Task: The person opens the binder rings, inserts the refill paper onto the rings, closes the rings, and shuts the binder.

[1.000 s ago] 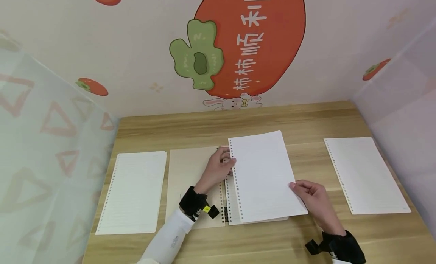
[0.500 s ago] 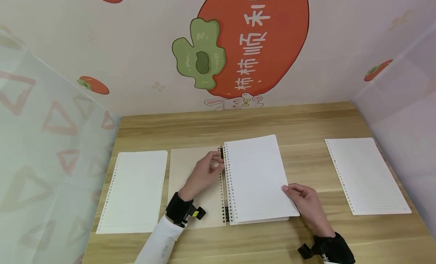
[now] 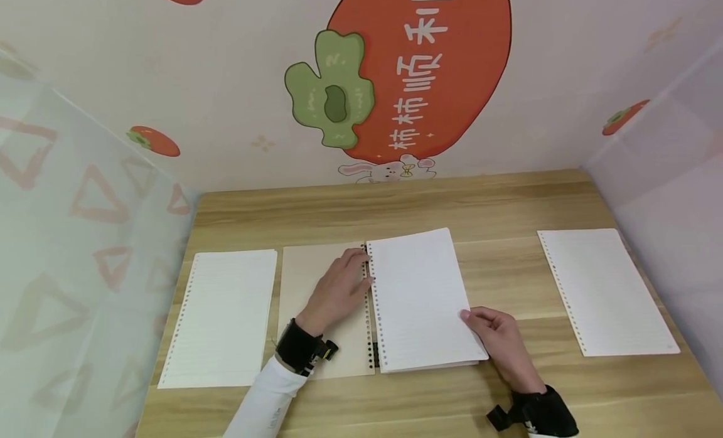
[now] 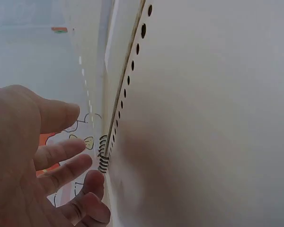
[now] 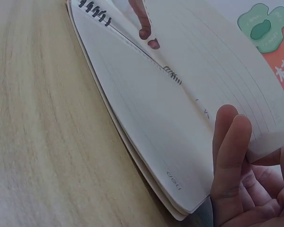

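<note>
A ring-binder notebook lies open, its beige cover (image 3: 298,287) on the left and black binder rings (image 3: 376,355) along the middle. My right hand (image 3: 501,337) pinches the right edge of a loose lined sheet (image 3: 420,300) with a row of punched holes down its left side. That sheet slants over the notebook's page stack (image 5: 142,113), as the right wrist view shows. My left hand (image 3: 336,293) lies over the cover, fingertips right at the sheet's punched edge. In the left wrist view its fingers (image 4: 61,153) are spread beside the rings, with nothing between them and the thumb.
One lined sheet (image 3: 220,319) lies to the left of the notebook, another (image 3: 610,293) at the right side of the wooden table (image 3: 508,400). A printed wall covering (image 3: 237,80) rises behind the table and along both sides.
The sheet has moved left and toward me, its punched edge now along the binder rings. My left hand has let go of that edge; my right hand has followed the sheet leftward.
</note>
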Tool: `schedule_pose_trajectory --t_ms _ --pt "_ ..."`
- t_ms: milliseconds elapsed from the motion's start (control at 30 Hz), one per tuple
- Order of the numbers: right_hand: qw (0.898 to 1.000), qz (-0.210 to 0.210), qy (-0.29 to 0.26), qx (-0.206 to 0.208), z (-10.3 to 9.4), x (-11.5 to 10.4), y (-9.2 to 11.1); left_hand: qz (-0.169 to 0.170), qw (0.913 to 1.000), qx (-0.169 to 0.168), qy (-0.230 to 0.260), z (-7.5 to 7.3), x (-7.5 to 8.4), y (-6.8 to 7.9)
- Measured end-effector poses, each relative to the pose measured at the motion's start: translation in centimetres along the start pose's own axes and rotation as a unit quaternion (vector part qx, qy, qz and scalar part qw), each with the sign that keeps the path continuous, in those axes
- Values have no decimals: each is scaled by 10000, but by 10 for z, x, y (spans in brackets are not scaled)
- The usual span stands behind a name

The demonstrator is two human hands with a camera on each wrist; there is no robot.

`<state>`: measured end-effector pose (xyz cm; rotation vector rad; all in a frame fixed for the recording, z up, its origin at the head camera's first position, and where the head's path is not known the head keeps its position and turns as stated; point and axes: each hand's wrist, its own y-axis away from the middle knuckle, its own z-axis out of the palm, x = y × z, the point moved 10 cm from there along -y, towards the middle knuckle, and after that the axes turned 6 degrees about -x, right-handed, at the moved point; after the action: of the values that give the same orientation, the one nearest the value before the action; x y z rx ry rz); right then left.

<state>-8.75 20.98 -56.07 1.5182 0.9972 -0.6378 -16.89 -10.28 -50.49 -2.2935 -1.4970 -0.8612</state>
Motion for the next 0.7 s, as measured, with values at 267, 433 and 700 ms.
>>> schedule_pose_trajectory --t_ms 267,433,700 --pt "10000 15 10 54 -1 2 -1 215 9992 -53 -333 5 4 -2" --pt "10000 1 33 32 -1 2 -2 227 9991 -92 -337 8 5 -2" --pt "10000 -6 24 33 1 2 -3 197 9988 -193 -395 12 2 -3"
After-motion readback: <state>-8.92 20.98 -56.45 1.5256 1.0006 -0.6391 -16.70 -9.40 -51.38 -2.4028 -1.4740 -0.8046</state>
